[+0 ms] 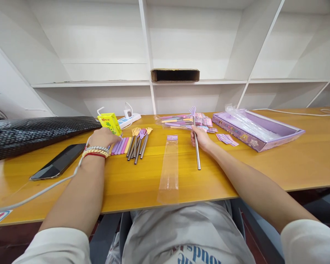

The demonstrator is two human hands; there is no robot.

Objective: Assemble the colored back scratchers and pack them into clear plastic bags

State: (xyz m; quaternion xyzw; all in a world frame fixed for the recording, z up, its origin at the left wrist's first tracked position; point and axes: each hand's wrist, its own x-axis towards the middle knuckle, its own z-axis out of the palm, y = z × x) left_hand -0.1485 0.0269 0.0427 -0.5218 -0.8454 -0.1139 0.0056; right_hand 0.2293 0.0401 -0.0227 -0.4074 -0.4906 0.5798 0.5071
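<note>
My right hand [199,137] is closed round a metal back scratcher [197,150] with a purple claw head, its shaft lying toward me on the wooden table [264,172]. My left hand [103,138] rests closed over the ends of several pastel handle sleeves [121,146], beside a yellow drink carton [110,124]. Just right of them lies a bunch of scratchers [139,143] with orange and purple heads. A long clear plastic sleeve [169,168] with a purple header lies flat between my hands.
A purple display box [257,130] sits at the right. Packed scratchers and pink cards [187,121] lie behind my right hand. A phone [57,167], a black bubble-wrap bundle [35,134], a white cable [38,192] and a power strip [129,119] are at the left.
</note>
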